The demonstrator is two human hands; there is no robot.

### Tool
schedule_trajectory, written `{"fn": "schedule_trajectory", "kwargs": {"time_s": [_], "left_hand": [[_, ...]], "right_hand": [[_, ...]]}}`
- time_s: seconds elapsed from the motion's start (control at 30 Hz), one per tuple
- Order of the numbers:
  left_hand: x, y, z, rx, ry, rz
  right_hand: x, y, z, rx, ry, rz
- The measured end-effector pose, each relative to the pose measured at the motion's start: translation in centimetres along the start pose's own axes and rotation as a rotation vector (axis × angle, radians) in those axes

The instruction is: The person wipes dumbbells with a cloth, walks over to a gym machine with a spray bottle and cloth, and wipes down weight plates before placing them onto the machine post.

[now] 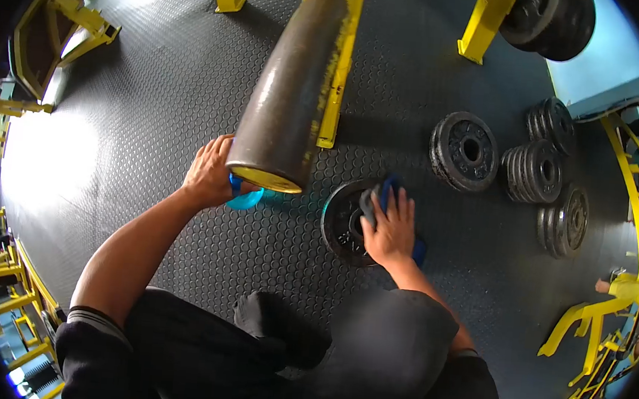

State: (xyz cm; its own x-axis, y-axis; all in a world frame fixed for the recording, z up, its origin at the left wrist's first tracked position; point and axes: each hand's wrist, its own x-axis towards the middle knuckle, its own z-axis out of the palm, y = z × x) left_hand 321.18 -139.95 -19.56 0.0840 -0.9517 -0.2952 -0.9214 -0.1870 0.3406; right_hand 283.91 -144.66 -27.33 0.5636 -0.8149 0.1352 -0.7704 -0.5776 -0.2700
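Note:
On the floor in front of me lies a black weight plate (335, 219), with a raised rim and a hole in its middle. My right hand (391, 224) presses a dark blue cloth (390, 186) against the plate's right side, the fingers pointing away from me. My left hand (211, 172) is closed around a blue translucent container (245, 200) resting low by the floor. A thick metal post (287, 92) with a yellow end hides most of that container and some of my left fingers.
Several stacked weight plates (464, 152) lie to the right on the studded black rubber floor (157, 74). Yellow frames (487, 21) stand ahead, and more yellow gym equipment lines both sides. A person in a yellow top (635, 292) is at the far right.

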Motion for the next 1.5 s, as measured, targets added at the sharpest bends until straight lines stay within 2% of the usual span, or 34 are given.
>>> {"fn": "schedule_trajectory", "kwargs": {"time_s": [0.07,0.13,0.2,0.3,0.33,0.4,0.43,0.47,0.5,0.53,0.57,0.6,0.67,0.7,0.73,0.77,0.8,0.83,0.87,0.93,0.97,1.0,1.07,1.1,1.13,1.17,1.2,1.23,1.27,1.33,1.4,1.43,1.47,1.5], "left_hand": [[0.4,0.2,-1.1,0.011,0.037,0.029],[-0.3,0.7,-2.4,0.084,-0.055,-0.026],[-0.6,-1.1,-1.9,0.145,-0.073,0.043],[-2.2,-2.4,-2.6,0.024,-0.035,0.000],[-2.5,-2.6,-2.9,0.016,-0.027,-0.012],[-2.9,-2.6,-3.9,-0.047,-0.108,-0.014],[-3.0,-2.8,-3.9,-0.086,-0.123,-0.003],[-3.3,-2.4,-4.4,-0.087,-0.127,0.001],[-3.4,-1.6,-5.3,-0.071,-0.200,-0.062],[-3.3,-1.2,-6.1,-0.045,-0.274,-0.123],[-3.6,-2.4,-6.2,0.085,-0.155,-0.013],[-3.2,-1.7,-7.5,0.105,-0.161,0.002],[-3.2,1.0,-12.2,0.387,-0.392,-0.323],[-3.5,4.1,-14.5,0.333,-0.379,-0.305],[-4.0,7.7,-16.2,0.273,-0.364,-0.289],[-4.6,9.7,-16.8,0.137,-0.351,-0.142],[-4.9,12.6,-17.1,0.003,-0.481,-0.073],[-5.2,14.1,-16.0,-0.086,-0.515,0.113],[-5.2,16.2,-14.3,-0.204,-0.586,0.203],[-4.1,18.7,-7.8,-0.030,-0.662,0.373],[-3.4,19.4,-3.5,0.114,-0.694,0.440],[-2.8,20.3,0.4,0.228,-0.652,0.449],[-1.7,21.4,6.7,0.346,-0.608,0.471],[-1.2,21.8,9.4,0.351,-0.453,0.490],[-0.9,22.0,11.6,0.353,-0.299,0.508],[-1.3,22.0,13.7,0.355,-0.302,0.520],[-1.9,22.1,15.1,0.417,-0.163,0.494],[-2.1,22.0,16.4,0.475,-0.019,0.465],[-1.9,22.1,16.3,0.474,-0.018,0.470],[-1.3,21.5,15.6,0.333,-0.226,0.471],[-1.0,21.1,16.2,0.353,-0.179,0.481],[-1.0,21.1,15.9,0.332,-0.190,0.496],[-0.9,21.1,15.6,0.314,-0.200,0.517],[-0.7,21.0,15.6,0.301,-0.174,0.517]], "right_hand": [[1.2,-2.8,1.4,0.020,-0.013,-0.032],[0.0,-4.5,1.2,0.175,-0.139,-0.274],[-2.2,-4.2,0.8,0.313,-0.247,-0.474],[-5.6,-1.3,-1.5,0.356,-0.355,-0.599],[-6.7,0.3,-1.9,0.319,-0.300,-0.567],[-7.2,2.2,-2.9,0.111,-0.191,-0.266],[-6.9,2.7,-2.3,0.109,-0.197,-0.273],[-5.6,3.0,-1.5,0.115,-0.066,-0.172],[-4.4,2.8,-0.9,0.123,0.069,-0.059],[-2.9,2.3,-0.6,0.127,0.080,-0.035],[-0.8,1.6,-0.3,0.073,0.078,-0.017],[0.4,0.6,-0.1,0.021,0.076,-0.002],[1.2,-1.4,0.2,0.096,0.059,0.004],[0.5,-2.0,-0.1,0.134,-0.042,-0.086],[-0.8,-2.2,0.5,0.212,0.035,-0.159],[-2.3,-2.3,0.1,0.317,-0.041,-0.182],[-3.8,-2.2,-0.5,0.423,-0.123,-0.210],[-5.1,-2.0,-1.7,0.501,-0.203,-0.198],[-6.2,-1.5,-2.9,0.578,-0.286,-0.190],[-8.1,0.6,-4.0,0.814,-0.307,-0.052],[-8.8,0.2,-6.3,0.782,-0.307,0.204],[-9.3,0.0,-6.9,0.772,-0.308,0.200],[-10.5,-0.3,-7.6,1.101,0.132,1.035],[-11.3,0.3,-7.1,1.098,0.144,1.041],[-12.1,1.3,-5.9,1.124,0.401,1.179],[-13.0,1.9,-5.3,1.137,0.663,1.310],[-13.7,2.0,-5.4,1.135,0.673,1.319],[-14.2,2.2,-5.4,1.249,0.689,1.451],[-14.8,2.3,-5.5,1.362,0.696,1.579],[-16.0,2.1,-4.9,1.466,0.665,1.564],[-17.7,3.2,-1.7,1.414,0.572,1.489],[-21.2,6.7,4.1,1.515,0.471,1.545],[-21.6,6.6,4.4,1.525,0.473,1.528],[-21.9,6.5,4.9,1.326,0.465,1.378]]}}
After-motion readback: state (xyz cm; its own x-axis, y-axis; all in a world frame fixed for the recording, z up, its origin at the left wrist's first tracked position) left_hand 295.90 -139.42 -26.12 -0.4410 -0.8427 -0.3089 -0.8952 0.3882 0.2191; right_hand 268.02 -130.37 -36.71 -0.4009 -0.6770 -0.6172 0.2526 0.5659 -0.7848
